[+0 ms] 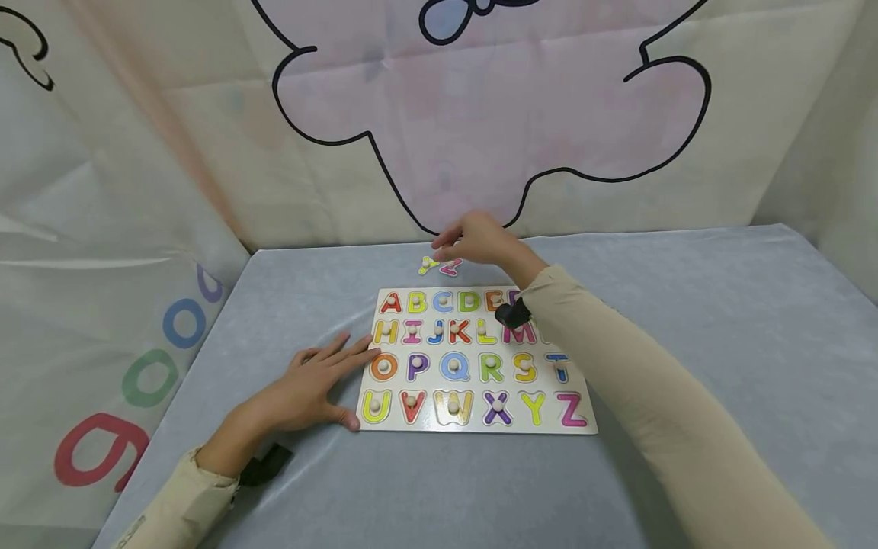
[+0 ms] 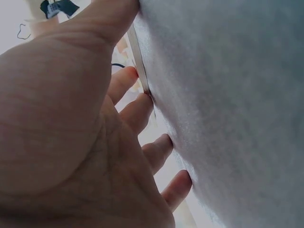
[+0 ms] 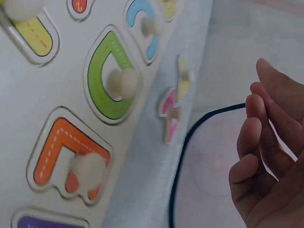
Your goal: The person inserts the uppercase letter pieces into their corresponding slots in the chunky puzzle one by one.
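A white alphabet puzzle board (image 1: 428, 393) lies on the cloth, with knobbed letter pieces in most of its recesses. The printed Y (image 1: 532, 408) and Z (image 1: 571, 409) in the bottom row show no knob. Fingers spread, my left hand (image 1: 309, 389) rests at the board's left edge, fingertips on the rim. Beyond the far edge lie a yellow Y piece (image 1: 428, 264) and a pink Z piece (image 1: 450, 267), both with knobs. Over them hovers my right hand (image 1: 480, 240), its fingers loosely bent with nothing between them; the right wrist view shows both pieces apart from the fingers (image 3: 250, 133).
Pale blue-grey cloth (image 1: 720, 343) covers the table. Behind it hangs a printed sheet (image 1: 583, 91) with a thick black outline, meeting the table's far edge. Another sheet (image 1: 62, 305) hangs along the left side. Each wrist carries a small black camera (image 1: 513, 313).
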A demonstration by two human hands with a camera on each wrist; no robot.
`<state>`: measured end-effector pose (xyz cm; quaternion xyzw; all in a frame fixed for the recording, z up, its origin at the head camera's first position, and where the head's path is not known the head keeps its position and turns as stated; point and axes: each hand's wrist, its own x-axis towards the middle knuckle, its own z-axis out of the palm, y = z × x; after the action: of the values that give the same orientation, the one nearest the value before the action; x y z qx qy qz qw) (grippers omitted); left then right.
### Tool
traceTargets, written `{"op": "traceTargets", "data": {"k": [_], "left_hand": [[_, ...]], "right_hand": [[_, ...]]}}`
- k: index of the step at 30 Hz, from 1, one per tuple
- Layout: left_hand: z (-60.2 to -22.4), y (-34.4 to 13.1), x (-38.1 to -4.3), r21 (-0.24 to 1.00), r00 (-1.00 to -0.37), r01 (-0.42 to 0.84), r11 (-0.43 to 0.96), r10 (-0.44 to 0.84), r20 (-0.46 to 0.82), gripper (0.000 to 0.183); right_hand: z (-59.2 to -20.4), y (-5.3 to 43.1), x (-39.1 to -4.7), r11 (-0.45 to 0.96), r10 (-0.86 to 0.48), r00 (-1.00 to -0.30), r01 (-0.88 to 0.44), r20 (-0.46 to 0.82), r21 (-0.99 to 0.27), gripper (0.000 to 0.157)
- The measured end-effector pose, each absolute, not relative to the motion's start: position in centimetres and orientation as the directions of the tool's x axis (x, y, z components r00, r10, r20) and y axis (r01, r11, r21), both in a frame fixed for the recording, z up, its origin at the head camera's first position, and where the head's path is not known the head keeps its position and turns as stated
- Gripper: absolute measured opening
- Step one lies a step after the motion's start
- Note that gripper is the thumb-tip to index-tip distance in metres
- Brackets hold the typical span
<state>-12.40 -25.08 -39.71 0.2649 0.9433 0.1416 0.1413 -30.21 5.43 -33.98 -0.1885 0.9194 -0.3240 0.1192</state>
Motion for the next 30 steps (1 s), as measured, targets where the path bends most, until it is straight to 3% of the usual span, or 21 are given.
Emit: {"op": "traceTargets", "data": {"k": [14,30], "left_hand": [[-40.0,-25.3,-12.7,0.341,-0.819,0.46,0.82,0.54,-0.194,0.106],[-40.1,-25.2,-12.6,0.341,-0.821,0.455,0.822,0.536,-0.197,0.106]], "right_hand": [[-37.3,1.6,-32.4,0.792,-0.333,-0.928,-0.18,-0.165,-0.583,0.019],[-37.9,1.3,-32.9,0.796,-0.421,-0.897,-0.295,-0.133,-0.529,0.02]]}}
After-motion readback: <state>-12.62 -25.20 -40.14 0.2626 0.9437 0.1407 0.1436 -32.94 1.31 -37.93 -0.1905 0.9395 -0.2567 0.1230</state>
